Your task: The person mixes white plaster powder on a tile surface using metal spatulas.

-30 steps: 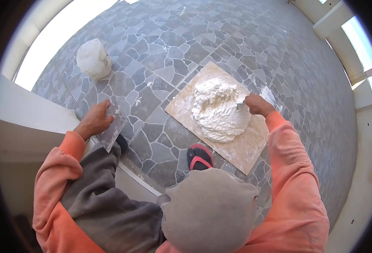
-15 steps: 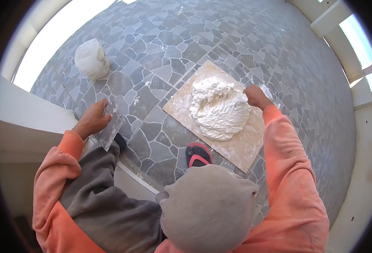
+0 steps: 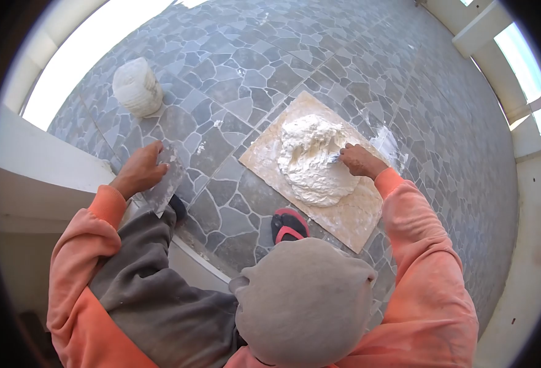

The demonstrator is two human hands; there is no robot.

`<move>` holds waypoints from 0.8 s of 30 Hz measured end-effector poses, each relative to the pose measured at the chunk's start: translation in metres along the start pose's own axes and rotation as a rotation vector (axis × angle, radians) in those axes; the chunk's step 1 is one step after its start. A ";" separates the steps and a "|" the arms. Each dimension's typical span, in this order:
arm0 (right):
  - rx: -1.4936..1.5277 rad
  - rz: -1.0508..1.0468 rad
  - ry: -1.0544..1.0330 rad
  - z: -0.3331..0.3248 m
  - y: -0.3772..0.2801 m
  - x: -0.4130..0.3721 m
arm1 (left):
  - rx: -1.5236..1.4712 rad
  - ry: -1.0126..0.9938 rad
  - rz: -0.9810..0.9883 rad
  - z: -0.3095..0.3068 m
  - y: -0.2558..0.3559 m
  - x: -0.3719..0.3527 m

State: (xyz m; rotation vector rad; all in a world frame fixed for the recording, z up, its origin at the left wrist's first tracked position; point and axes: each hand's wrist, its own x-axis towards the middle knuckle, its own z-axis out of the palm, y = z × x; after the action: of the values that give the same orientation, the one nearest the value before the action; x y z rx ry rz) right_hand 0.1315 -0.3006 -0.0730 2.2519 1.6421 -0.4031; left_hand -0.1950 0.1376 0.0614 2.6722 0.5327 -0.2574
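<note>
A mound of wet white plaster (image 3: 313, 175) lies on a square tan tile (image 3: 347, 230) on the floor. My right hand (image 3: 362, 161) is closed at the mound's right side, gripping a putty knife (image 3: 334, 158). Only a short bit of its blade shows, against the plaster; the rest is hidden by my fingers. To the left, my left hand (image 3: 140, 172) grips the edge of a thin, flat grey plate (image 3: 167, 184) smeared with white. That plate is tilted above the floor beside my leg, apart from the plaster.
A whitish bucket-like container (image 3: 137, 88) stands at the upper left on the stone-patterned floor (image 3: 221, 208). White smears (image 3: 386, 144) mark the floor right of the tile. My foot in a red-strapped sandal (image 3: 290, 226) is close to the tile's lower edge. A pale ledge (image 3: 46, 153) runs along the left.
My right hand has moved left and slightly down, from the mound's right edge to over the plaster, with the knife blade now against it. My left hand has barely moved with the plate.
</note>
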 end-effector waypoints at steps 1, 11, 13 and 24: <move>0.012 0.007 0.009 -0.014 0.005 -0.004 | -0.006 -0.005 -0.019 0.001 0.000 -0.002; -0.028 0.015 -0.073 -0.011 0.016 0.002 | -0.013 0.018 -0.001 0.002 -0.005 -0.004; -0.045 0.066 0.031 -0.031 0.023 0.000 | -0.011 -0.023 -0.007 0.005 -0.010 -0.001; -0.154 0.056 0.177 -0.023 0.034 0.012 | 0.000 -0.034 -0.032 0.003 -0.006 -0.001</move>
State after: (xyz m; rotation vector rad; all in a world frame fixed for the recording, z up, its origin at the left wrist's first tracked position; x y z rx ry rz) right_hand 0.1686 -0.2910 -0.0539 2.2661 1.6278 -0.0616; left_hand -0.1991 0.1414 0.0567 2.6562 0.5648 -0.3118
